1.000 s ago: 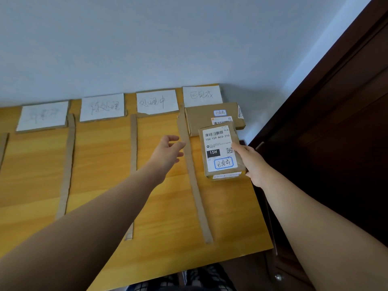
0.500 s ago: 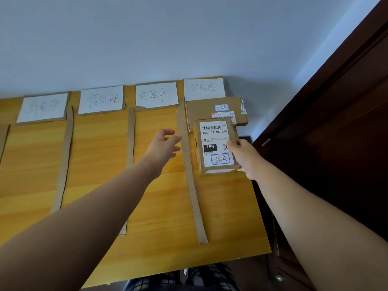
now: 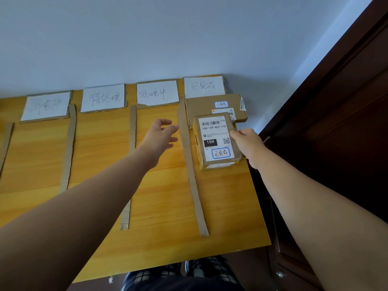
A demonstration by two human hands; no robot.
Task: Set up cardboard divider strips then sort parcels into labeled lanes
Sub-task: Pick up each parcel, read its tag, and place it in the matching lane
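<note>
A small brown parcel (image 3: 216, 141) with a white shipping label lies in the rightmost lane, just in front of a flat brown parcel (image 3: 206, 106). My right hand (image 3: 249, 143) grips the small parcel's right side, thumb on its label. My left hand (image 3: 159, 137) hovers with loose, spread fingers over the third lane, holding nothing. Cardboard divider strips (image 3: 190, 164), (image 3: 70, 143), (image 3: 132, 122) run front to back on the yellow wooden table (image 3: 159, 217). Handwritten label cards (image 3: 204, 86), (image 3: 157, 93), (image 3: 103, 99), (image 3: 46, 106) line the back edge.
A white wall rises right behind the label cards. A dark wooden door (image 3: 336, 133) stands close against the table's right side. Another strip (image 3: 6, 143) shows at the far left edge. My legs (image 3: 182, 276) are below the table's front edge.
My right hand has carried the small parcel a little farther back in the right lane, up against the flat parcel. My left hand has stayed hovering beside it.
</note>
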